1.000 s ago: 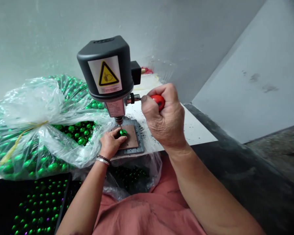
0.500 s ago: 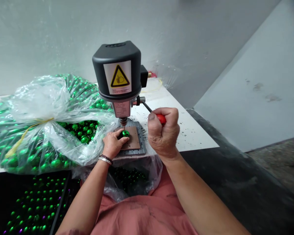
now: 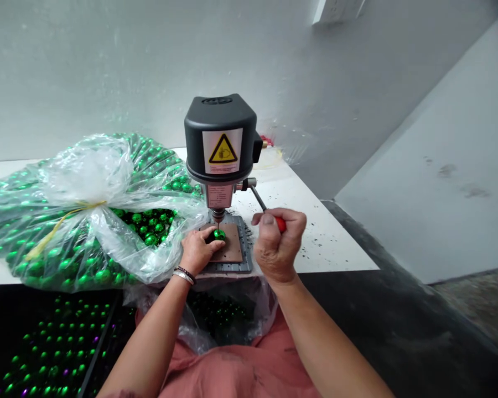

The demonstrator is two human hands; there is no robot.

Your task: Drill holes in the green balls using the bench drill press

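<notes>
- Drew the lever (image 3: 258, 199) further down with the right hand (image 3: 280, 243) since the earlier frame, to a steeper slant.
- Had an open plastic bag (image 3: 269, 304) of dark green beads at the lap, below the edge of the white table (image 3: 336, 260), and rows of green balls (image 3: 58, 340) at lower left.
- Curled the right fingers tightly round the red knob, thumb pressed against it.
- Pinched one green ball (image 3: 219, 235) narrowly between left thumb and fingers, partly covering it with the left hand (image 3: 196, 251).
- Kept that ball on the tan board (image 3: 232, 251), beneath the drill bit (image 3: 218, 225); could not tell how deep in.
- Crowded the left hand with a bulging clear bag (image 3: 85, 171), tied in yellow.
- Blocked part of the table beyond with the dark drill head (image 3: 219, 121).
- Saw something red behind, then the grey wall (image 3: 149, 66).
</notes>
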